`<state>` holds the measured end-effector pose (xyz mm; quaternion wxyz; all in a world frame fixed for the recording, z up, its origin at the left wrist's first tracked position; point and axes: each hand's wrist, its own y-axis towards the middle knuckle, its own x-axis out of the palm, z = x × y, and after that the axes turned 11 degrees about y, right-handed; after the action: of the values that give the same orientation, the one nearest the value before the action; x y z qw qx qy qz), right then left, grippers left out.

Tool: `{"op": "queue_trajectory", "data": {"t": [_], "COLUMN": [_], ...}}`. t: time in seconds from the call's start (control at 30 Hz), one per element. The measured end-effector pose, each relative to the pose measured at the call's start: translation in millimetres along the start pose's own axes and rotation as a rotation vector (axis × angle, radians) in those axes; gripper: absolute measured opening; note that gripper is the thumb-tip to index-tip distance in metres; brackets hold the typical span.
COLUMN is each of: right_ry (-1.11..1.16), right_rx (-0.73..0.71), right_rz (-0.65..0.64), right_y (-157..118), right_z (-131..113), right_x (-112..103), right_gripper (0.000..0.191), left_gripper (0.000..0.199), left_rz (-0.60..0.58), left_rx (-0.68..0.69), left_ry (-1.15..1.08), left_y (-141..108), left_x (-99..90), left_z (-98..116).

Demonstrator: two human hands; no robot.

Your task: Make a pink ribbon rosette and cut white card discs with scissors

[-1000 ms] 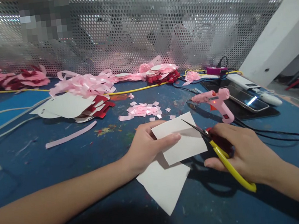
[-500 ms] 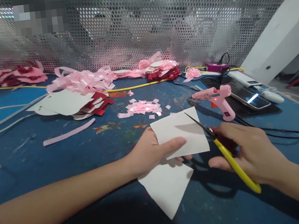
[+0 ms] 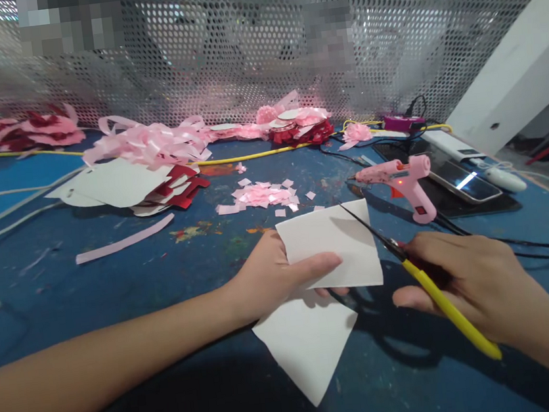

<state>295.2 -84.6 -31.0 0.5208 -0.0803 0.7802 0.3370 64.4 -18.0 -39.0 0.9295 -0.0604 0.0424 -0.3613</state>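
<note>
My left hand [image 3: 282,274] is closed around the white sheet [image 3: 332,239], my thumb lying flat across its face and some fingertips showing below its lower edge; the sheet is held up just in front of me, over the counter [image 3: 175,376]. My right hand [image 3: 476,282] is wrapped round the scissors [image 3: 447,308], one yellow handle running along its thumb side; their dark tip points up and to the left, across the right part of the sheet, though I cannot tell whether the blades touch it or how far apart they stand.

Below my left hand lies the lower sheet [image 3: 310,347], also white, one corner pointing toward me; beyond the hands there's a little heap of pink squares [image 3: 263,195], with a few scattered round it; to the left of them is the pale strip [image 3: 124,239], and behind that the white cutouts [image 3: 113,184], beside red pieces [image 3: 186,188] and in front of the pink ribbon [image 3: 148,141]. To the right, beyond the scissors, stands the pink glue gun [image 3: 400,181], its small light glowing red; the phone [image 3: 464,179] lies just beside it, on a black mat [image 3: 497,205].
</note>
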Motion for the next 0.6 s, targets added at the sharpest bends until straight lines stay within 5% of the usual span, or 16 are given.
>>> {"op": "queue_trajectory", "data": {"t": [0.37,0.6], "right_ry": [-0.002,0.274], "right_rx": [-0.012,0.238], "right_rz": [-0.019,-0.086], "right_y": [-1,7], "right_z": [5,-8], "right_x": [0,-2], "right_gripper": [0.034,0.061], "left_gripper": [0.017,0.018], "left_rz": [0.068,-0.015], "left_rx": [-0.008,-0.046], "left_ry": [0.082,0.081], "left_y": [1,-7], "left_x": [-6.7,5.9], "left_z": [6,5]}}
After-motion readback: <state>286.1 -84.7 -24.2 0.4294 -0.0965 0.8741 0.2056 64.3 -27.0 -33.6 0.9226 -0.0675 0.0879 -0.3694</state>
